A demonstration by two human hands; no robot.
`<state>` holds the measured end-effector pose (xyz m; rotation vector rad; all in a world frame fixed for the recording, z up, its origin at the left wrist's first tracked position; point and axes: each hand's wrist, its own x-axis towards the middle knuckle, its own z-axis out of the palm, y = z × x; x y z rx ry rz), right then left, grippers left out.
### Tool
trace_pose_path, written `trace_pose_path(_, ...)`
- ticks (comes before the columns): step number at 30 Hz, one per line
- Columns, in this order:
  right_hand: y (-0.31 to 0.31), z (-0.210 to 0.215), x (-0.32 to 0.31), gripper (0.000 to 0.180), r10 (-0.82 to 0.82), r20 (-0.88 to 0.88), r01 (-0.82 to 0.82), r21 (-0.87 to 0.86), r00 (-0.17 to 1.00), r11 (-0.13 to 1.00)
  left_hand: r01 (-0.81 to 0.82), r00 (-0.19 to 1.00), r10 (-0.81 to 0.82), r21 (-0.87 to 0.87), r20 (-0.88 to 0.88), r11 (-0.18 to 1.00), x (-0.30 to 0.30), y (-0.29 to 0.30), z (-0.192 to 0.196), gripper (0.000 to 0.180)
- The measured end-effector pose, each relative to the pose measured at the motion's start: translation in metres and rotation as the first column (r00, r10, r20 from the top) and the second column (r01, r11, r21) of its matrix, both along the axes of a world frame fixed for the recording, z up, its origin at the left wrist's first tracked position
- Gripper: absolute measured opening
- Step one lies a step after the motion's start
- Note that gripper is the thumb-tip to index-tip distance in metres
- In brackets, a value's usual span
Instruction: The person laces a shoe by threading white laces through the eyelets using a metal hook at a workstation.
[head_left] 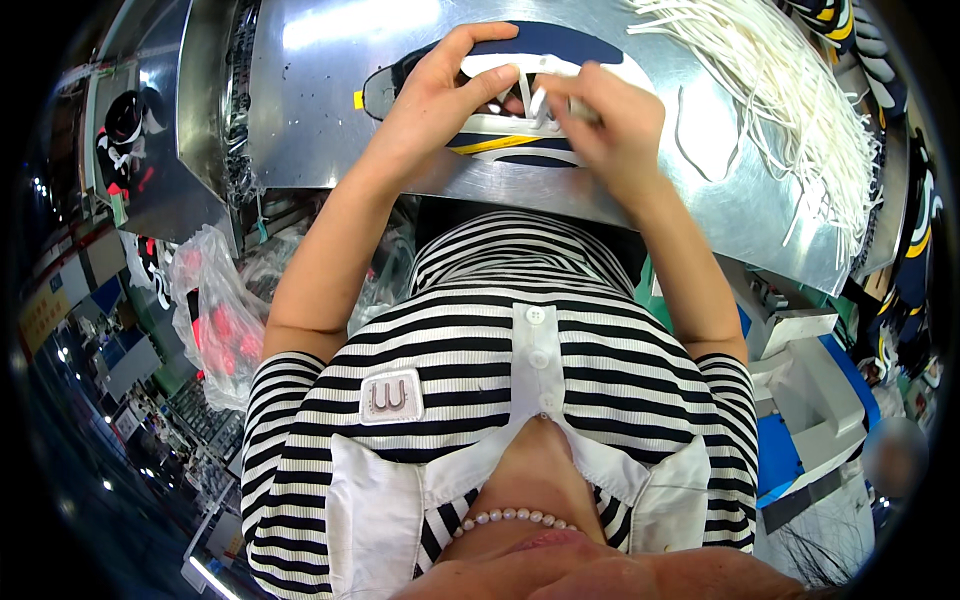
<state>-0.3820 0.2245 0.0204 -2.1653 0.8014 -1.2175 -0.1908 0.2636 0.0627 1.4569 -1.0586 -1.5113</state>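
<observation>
A navy and white shoe upper (575, 45) with a yellow stripe lies across the metal table in front of me. My left hand (440, 92) grips its left part, fingers over the far navy side and thumb pressed near the lace opening. A white shoelace (524, 92) crosses that opening between the two edges. Over the right part of the opening, my right hand (618, 120) is closed in a pinch on the lace, its fingertips partly blurred by motion. The lace's ends are hard to make out.
On the metal table (320, 110), a big pile of white shoelaces (800, 100) spreads at the right. One loose lace (681, 135) curls beside it. More navy uppers (915, 240) hang at the far right. Clear plastic bags (215, 310) sit lower left; a blue-and-white box (815, 400) stands lower right.
</observation>
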Motion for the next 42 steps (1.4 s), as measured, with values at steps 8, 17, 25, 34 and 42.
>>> trace_pose_path(8, 0.063, 0.021, 0.007, 0.008, 0.206, 0.064, -0.2, -0.089, 0.976, 0.976, -0.089, 0.991, 0.09, -0.015, 0.095, 0.996, -0.004, -0.023, -0.015, 0.044)
trace_pose_path(17, 0.05, 0.012, -0.024, 0.021, 0.021, 0.091, -0.072, 0.606, 0.996, 0.792, 0.168, 0.924, -0.075, -0.222, 0.376, 0.96, 0.01, 0.011, 0.01, 0.043)
trace_pose_path(25, 0.04, 0.009, 0.001, 0.015, -0.085, -0.159, 0.177, 0.763, 0.984, 0.622, 0.355, 0.63, 0.052, -0.347, 0.775, 0.868, 0.003, 0.038, 0.007, 0.024)
trace_pose_path(34, 0.022, 0.004, 0.016, 0.016, -0.197, 0.229, -0.04, 0.742, 0.953, 0.669, 0.331, 0.719, 0.012, -0.358, 0.695, 0.873, 0.006, 0.031, 0.004, 0.029)
trace_pose_path(42, 0.022, 0.003, 0.015, 0.014, -0.217, 0.183, 0.032, 0.691, 0.959, 0.722, 0.282, 0.58, 0.042, -0.249, 0.813, 0.927, -0.011, 0.021, -0.002, 0.028)
